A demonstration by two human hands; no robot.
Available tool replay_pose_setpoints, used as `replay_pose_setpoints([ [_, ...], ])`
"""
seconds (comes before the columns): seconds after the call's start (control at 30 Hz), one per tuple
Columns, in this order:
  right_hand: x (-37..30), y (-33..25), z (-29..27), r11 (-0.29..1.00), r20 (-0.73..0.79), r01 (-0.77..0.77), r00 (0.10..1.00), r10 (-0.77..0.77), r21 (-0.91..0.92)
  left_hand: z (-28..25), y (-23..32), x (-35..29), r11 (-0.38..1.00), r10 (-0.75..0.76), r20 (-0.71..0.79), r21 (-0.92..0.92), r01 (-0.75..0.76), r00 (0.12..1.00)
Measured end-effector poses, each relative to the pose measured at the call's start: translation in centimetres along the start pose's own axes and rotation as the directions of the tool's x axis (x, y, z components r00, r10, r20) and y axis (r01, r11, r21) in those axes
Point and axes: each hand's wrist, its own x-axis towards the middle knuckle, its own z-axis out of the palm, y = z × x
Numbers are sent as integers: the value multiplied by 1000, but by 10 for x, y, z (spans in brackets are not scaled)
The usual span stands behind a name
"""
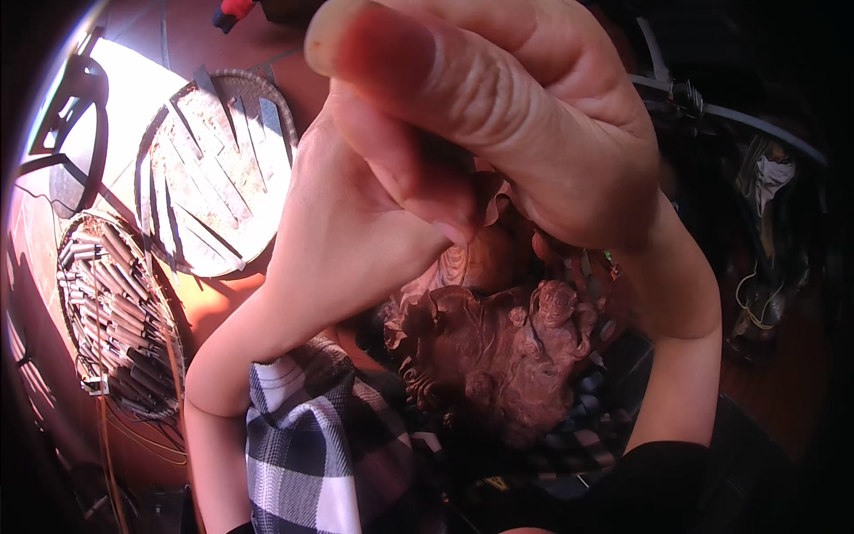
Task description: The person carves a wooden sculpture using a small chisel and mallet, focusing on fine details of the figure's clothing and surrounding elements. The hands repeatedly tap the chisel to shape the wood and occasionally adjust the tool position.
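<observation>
Close to the camera, the right hand [560, 116] lies partly across the left hand [351, 178], its thumb pointing left and its fingers curled. The left fingers are mostly hidden behind it, so how far they are bent cannot be told, nor whether either hand grips something. Below both hands, near the person's lap, sits the reddish-brown carving [498, 356], its top partly covered by them. Checked cloth [302, 445] lies beside it. On the left, a round tray [258, 233] bears flat strips [218, 178], near a basket [169, 311] of slim rods [116, 303].
</observation>
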Motion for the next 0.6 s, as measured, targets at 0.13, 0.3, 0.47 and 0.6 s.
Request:
replay_pose_setpoints([
  [0.13,-8,-13,13,969,-45,-240,969,243,64,7,-6,-10,992,-117,-82,34,120,990],
  [0.3,-11,-10,13,913,-259,-381,905,336,-148,26,-24,-13,943,-316,-146,-154,294,937],
  [0.47,-16,-4,9,885,-301,-417,888,348,-209,39,-40,-17,940,-323,-224,-186,285,919],
  [0.6,-20,3,8,853,-316,-439,882,349,-283,40,-42,-15,964,-236,-222,70,257,946],
])
